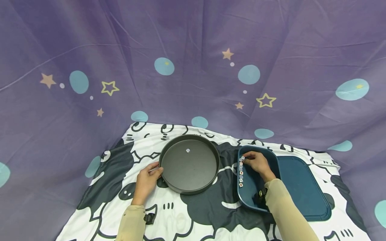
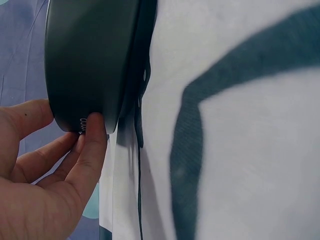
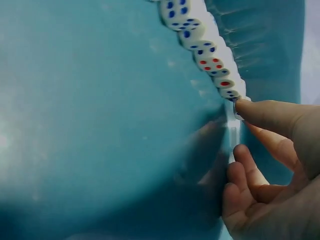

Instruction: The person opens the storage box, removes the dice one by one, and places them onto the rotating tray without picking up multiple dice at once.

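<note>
A round dark grey pan [image 1: 190,167] sits on the patterned cloth with one small white die [image 1: 188,151] inside it. At the pan's left side, my left hand [image 1: 147,180] holds its edge; in the left wrist view the thumb is at the rim and a fingertip lies on the outer wall [image 2: 90,60]. My right hand [image 1: 255,163] reaches into a blue rectangular bin [image 1: 250,197]. Its thumb and index finger pinch a die [image 3: 239,114] at the end of a row of white dice [image 3: 210,62] with blue and red dots, along the bin's wall.
A flat blue lid [image 1: 301,187] lies right of the bin, partly behind the right forearm. Under everything spreads a black-and-white cartoon cloth [image 1: 178,221]. A purple curtain [image 1: 193,90] with stars and blue ovals hangs behind.
</note>
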Demonstrator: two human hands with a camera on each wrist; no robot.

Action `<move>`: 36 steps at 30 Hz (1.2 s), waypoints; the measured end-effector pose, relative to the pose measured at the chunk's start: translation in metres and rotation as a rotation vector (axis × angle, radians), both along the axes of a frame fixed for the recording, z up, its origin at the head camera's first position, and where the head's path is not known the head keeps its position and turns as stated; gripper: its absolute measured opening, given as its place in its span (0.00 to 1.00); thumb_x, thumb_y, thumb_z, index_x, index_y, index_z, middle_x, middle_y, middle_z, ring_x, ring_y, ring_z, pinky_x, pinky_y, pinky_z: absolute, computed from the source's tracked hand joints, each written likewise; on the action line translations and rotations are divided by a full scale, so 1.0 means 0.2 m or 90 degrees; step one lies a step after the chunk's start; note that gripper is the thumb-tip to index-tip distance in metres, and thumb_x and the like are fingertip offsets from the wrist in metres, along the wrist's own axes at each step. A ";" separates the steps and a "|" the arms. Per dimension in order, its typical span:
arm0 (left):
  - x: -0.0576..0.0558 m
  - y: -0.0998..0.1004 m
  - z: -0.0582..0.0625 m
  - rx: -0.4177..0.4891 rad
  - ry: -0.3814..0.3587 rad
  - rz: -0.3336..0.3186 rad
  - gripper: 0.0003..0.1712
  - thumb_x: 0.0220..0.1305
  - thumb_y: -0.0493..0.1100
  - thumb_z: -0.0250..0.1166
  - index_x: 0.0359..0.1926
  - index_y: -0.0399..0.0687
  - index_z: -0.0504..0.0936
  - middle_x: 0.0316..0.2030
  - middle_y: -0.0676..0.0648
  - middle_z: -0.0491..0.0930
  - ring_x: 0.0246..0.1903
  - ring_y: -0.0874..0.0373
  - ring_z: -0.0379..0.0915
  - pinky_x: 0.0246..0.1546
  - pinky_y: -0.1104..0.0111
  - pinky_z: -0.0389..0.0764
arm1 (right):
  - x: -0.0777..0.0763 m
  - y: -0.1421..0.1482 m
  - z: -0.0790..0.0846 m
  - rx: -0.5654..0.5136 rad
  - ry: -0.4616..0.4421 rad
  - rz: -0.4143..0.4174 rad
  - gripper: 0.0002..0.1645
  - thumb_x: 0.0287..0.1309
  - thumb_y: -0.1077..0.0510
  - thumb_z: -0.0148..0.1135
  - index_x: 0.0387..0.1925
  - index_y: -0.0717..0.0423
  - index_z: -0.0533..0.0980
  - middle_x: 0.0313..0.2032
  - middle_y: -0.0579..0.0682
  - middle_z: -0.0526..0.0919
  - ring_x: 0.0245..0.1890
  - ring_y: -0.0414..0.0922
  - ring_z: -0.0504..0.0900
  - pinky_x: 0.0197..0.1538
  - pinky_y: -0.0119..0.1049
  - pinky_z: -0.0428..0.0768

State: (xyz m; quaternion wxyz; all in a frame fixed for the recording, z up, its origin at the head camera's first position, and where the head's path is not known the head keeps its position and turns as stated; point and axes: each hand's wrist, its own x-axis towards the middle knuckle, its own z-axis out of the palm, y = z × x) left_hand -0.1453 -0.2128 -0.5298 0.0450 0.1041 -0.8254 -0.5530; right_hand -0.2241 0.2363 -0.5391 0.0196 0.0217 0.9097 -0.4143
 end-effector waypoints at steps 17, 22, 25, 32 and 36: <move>0.00 -0.01 0.00 0.008 0.000 -0.004 0.21 0.68 0.40 0.67 0.59 0.36 0.80 0.52 0.36 0.82 0.48 0.49 0.83 0.43 0.71 0.85 | 0.04 -0.03 0.20 -0.039 0.029 0.028 0.11 0.58 0.64 0.70 0.43 0.64 0.84 0.40 0.56 0.86 0.44 0.53 0.81 0.42 0.40 0.79; 0.00 -0.01 -0.01 0.017 -0.003 -0.003 0.21 0.67 0.40 0.68 0.59 0.36 0.80 0.52 0.37 0.82 0.49 0.49 0.83 0.43 0.72 0.85 | 0.05 -0.07 0.29 -0.049 0.055 0.048 0.11 0.59 0.63 0.69 0.44 0.64 0.84 0.43 0.58 0.85 0.42 0.52 0.83 0.42 0.40 0.81; 0.00 -0.01 -0.01 0.021 -0.002 -0.003 0.22 0.67 0.40 0.68 0.59 0.36 0.80 0.52 0.37 0.83 0.49 0.49 0.83 0.43 0.72 0.85 | 0.05 -0.10 0.35 -0.059 0.051 0.058 0.12 0.60 0.63 0.69 0.45 0.63 0.84 0.44 0.57 0.85 0.40 0.50 0.84 0.42 0.40 0.82; 0.00 -0.01 -0.01 0.017 0.008 -0.004 0.21 0.67 0.40 0.68 0.58 0.36 0.81 0.51 0.37 0.83 0.48 0.49 0.83 0.43 0.72 0.85 | 0.05 -0.19 0.46 -0.075 0.054 0.085 0.13 0.61 0.62 0.68 0.47 0.62 0.84 0.46 0.58 0.85 0.38 0.48 0.84 0.40 0.41 0.82; 0.01 -0.01 -0.01 0.014 0.009 -0.003 0.20 0.67 0.41 0.68 0.57 0.37 0.82 0.51 0.38 0.83 0.48 0.50 0.83 0.43 0.72 0.85 | 0.04 -0.25 0.50 -0.086 0.054 0.099 0.14 0.62 0.62 0.68 0.48 0.64 0.83 0.44 0.58 0.84 0.31 0.47 0.82 0.34 0.39 0.80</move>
